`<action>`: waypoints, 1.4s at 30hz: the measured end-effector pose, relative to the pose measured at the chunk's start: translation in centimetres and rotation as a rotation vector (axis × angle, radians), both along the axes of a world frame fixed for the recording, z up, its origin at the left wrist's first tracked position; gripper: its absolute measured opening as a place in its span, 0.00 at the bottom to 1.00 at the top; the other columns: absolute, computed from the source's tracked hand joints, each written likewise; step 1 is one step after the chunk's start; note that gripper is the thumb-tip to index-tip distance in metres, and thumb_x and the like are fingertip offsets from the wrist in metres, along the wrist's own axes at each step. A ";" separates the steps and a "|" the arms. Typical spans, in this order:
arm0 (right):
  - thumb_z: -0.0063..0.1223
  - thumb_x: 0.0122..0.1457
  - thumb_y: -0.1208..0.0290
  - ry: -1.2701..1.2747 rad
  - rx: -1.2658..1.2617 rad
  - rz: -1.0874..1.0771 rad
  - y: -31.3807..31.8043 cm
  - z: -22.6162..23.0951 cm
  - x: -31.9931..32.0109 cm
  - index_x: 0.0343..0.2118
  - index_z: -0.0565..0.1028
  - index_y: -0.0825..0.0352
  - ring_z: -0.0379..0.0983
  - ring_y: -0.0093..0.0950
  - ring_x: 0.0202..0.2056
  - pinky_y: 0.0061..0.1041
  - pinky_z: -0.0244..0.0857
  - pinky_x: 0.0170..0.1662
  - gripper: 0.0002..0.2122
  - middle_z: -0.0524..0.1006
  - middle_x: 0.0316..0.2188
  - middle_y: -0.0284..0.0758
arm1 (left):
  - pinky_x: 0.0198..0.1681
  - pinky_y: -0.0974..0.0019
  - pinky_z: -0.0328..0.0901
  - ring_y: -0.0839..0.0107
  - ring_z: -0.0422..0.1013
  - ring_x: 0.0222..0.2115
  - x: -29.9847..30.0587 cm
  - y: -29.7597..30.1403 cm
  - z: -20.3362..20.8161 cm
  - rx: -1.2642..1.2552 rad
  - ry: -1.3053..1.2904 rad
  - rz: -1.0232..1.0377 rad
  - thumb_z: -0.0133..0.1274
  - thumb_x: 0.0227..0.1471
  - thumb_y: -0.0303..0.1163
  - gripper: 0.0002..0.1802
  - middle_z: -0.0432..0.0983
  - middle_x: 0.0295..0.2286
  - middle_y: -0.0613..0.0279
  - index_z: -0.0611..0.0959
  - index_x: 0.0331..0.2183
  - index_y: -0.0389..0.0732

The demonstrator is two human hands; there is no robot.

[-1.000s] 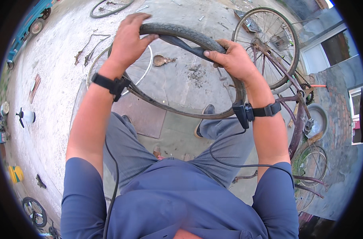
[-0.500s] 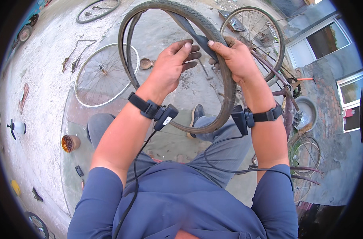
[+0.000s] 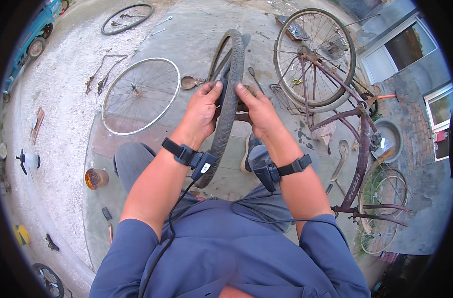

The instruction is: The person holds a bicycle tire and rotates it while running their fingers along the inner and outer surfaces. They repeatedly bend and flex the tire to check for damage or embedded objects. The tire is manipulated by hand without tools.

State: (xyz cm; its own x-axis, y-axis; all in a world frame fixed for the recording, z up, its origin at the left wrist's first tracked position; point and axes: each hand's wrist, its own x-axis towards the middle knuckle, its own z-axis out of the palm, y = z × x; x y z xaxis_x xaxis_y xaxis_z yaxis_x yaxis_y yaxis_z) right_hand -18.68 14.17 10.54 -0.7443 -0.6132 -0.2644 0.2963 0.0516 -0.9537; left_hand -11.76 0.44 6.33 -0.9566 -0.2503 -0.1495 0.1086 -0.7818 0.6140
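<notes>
A black bicycle tyre [image 3: 228, 119] stands on edge between my two hands, its tread toward me, over my lap. My left hand [image 3: 204, 107] grips its left side, with the thumb pressed near the edge. From the other side my right hand [image 3: 257, 109] closes on it, thumb against the tread's edge and fingers partly hidden behind. A strip of dark inner tube [image 3: 225, 74] shows at the tyre's opening beside my left thumb. Black straps with small boxes sit on both wrists.
A bare spoked wheel [image 3: 135, 89] lies to the left, near a rusty can [image 3: 96, 179]. At right stands a bicycle frame [image 3: 363, 149] with its spoked wheel [image 3: 313, 59] raised. A grey basin [image 3: 397, 141] rests by the wall. Another tyre [image 3: 127, 19] lies far left.
The tyre has turned from a wide, open loop to nearly edge-on. My right hand has moved left and down, my left hand slightly down, bringing both closer together on the tyre.
</notes>
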 end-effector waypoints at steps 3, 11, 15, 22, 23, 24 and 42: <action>0.58 0.60 0.46 -0.053 -0.068 -0.021 -0.8 -0.9 -0.4 0.46 0.72 0.66 0.75 0.26 0.33 0.28 0.72 0.38 0.25 0.78 0.34 0.33 | 0.42 0.70 0.70 0.76 0.74 0.40 1.7 -0.1 0.5 -0.156 -0.020 0.019 0.50 0.65 0.35 0.14 0.79 0.40 0.63 0.78 0.48 0.37; 0.60 0.57 0.41 -0.162 -0.341 -0.023 -3.8 -2.7 0.5 0.48 0.71 0.67 0.74 0.26 0.40 0.30 0.73 0.39 0.31 0.75 0.40 0.33 | 0.50 0.63 0.67 0.65 0.74 0.44 6.6 -0.3 3.3 -1.397 -0.251 0.134 0.65 0.52 0.37 0.32 0.77 0.45 0.52 0.75 0.53 0.29; 0.52 0.62 0.41 -0.309 -0.504 -0.055 -4.0 -2.7 0.1 0.49 0.72 0.63 0.71 0.31 0.46 0.38 0.67 0.50 0.27 0.75 0.41 0.34 | 0.41 0.60 0.68 0.56 0.75 0.38 7.7 -0.4 4.1 -1.667 -0.312 0.333 0.65 0.49 0.35 0.25 0.78 0.40 0.46 0.79 0.45 0.31; 0.46 0.67 0.46 -0.487 -0.662 -0.090 -5.0 -4.5 -0.7 0.46 0.74 0.61 0.76 0.32 0.46 0.36 0.70 0.51 0.21 0.78 0.42 0.37 | 0.35 0.54 0.69 0.47 0.75 0.31 9.6 -0.3 3.8 -1.692 -0.289 0.393 0.63 0.50 0.35 0.20 0.77 0.32 0.44 0.79 0.42 0.32; 0.46 0.67 0.47 -0.490 -0.676 -0.075 -5.2 -4.8 -0.7 0.46 0.74 0.62 0.76 0.32 0.46 0.36 0.70 0.51 0.21 0.79 0.42 0.38 | 0.35 0.55 0.69 0.47 0.75 0.31 9.9 -0.4 3.8 -1.683 -0.293 0.394 0.63 0.51 0.35 0.20 0.78 0.32 0.43 0.79 0.42 0.32; 0.46 0.67 0.47 -0.493 -0.691 -0.060 -5.4 -5.1 -0.7 0.46 0.74 0.62 0.77 0.33 0.46 0.36 0.70 0.51 0.21 0.79 0.42 0.39 | 0.34 0.55 0.69 0.46 0.75 0.31 10.1 -0.4 3.7 -1.672 -0.309 0.387 0.63 0.51 0.35 0.20 0.78 0.31 0.43 0.79 0.42 0.32; 0.43 0.67 0.46 -0.679 -0.852 -0.085 -6.7 -5.8 0.7 0.44 0.76 0.60 0.76 0.32 0.42 0.37 0.69 0.50 0.21 0.80 0.39 0.34 | 0.38 0.61 0.70 0.55 0.76 0.33 12.8 -1.3 2.0 -1.593 -0.252 0.380 0.64 0.50 0.31 0.22 0.78 0.33 0.47 0.79 0.45 0.32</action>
